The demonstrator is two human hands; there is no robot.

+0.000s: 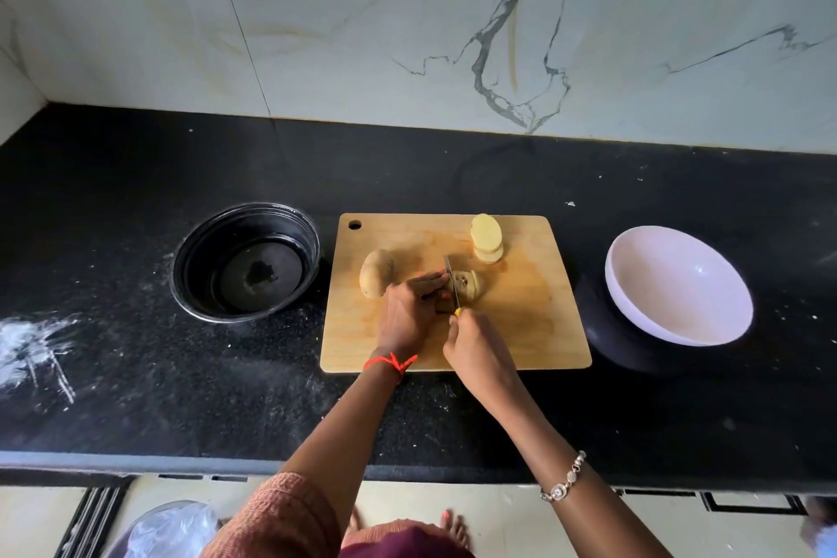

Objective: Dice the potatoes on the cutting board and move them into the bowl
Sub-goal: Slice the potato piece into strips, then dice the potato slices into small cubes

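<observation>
A wooden cutting board [521,331] lies on the black counter. My left hand [407,313] presses down on a partly sliced potato [469,284] at the board's middle. My right hand [475,349] grips a yellow-handled knife [450,281], whose blade stands across that potato beside my left fingertips. A whole unpeeled potato [376,280] rests just left of my left hand. A stack of pale potato slices [487,239] sits near the board's far edge. The white bowl [679,285] stands to the right of the board and holds nothing visible.
A black round container [247,263] sits left of the board, apart from it. White powder smears [36,349] mark the counter at the far left. A marble wall [407,36] backs the counter. The counter's front edge [181,462] runs below my forearms.
</observation>
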